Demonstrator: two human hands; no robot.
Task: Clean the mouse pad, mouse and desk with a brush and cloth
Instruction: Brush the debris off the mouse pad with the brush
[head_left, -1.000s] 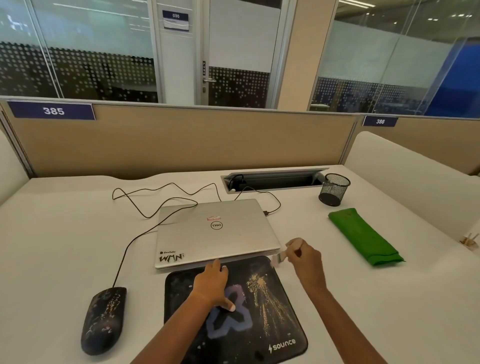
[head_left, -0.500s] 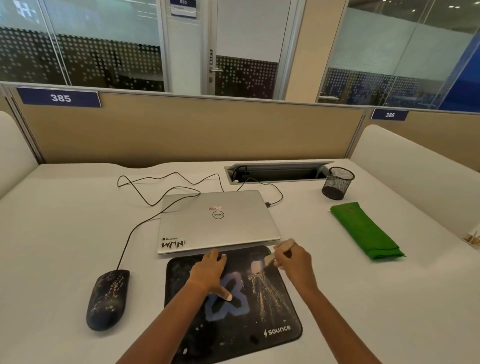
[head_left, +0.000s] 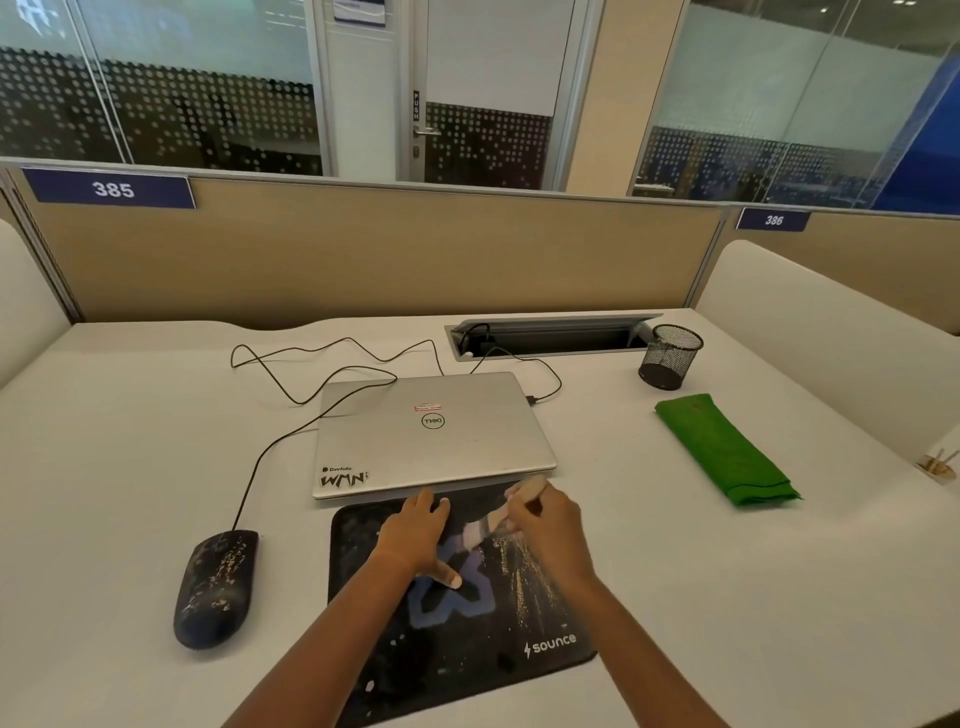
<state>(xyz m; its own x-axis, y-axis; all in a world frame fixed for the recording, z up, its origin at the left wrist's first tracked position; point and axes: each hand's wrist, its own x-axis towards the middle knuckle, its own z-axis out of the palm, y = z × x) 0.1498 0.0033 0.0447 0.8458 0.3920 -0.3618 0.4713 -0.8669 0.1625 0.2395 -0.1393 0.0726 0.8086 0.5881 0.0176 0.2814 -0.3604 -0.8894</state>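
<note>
We press our left grip (head_left: 413, 535) flat, fingers straight, on the black mouse pad (head_left: 467, 670) at lower centre of the frame. Our right grip (head_left: 545, 530) curls around the brush (head_left: 496, 519), bristles touching the dusty pad. The speckled mouse (head_left: 215, 587) lies lower left on the surface (head_left: 104, 467); the folded green cloth (head_left: 727, 452) lies at right.

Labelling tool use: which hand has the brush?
The right hand grips the pale wooden-handled brush, bristles on the black square mouse pad. The left hand only presses flat on that pad, fingers straight.
</note>
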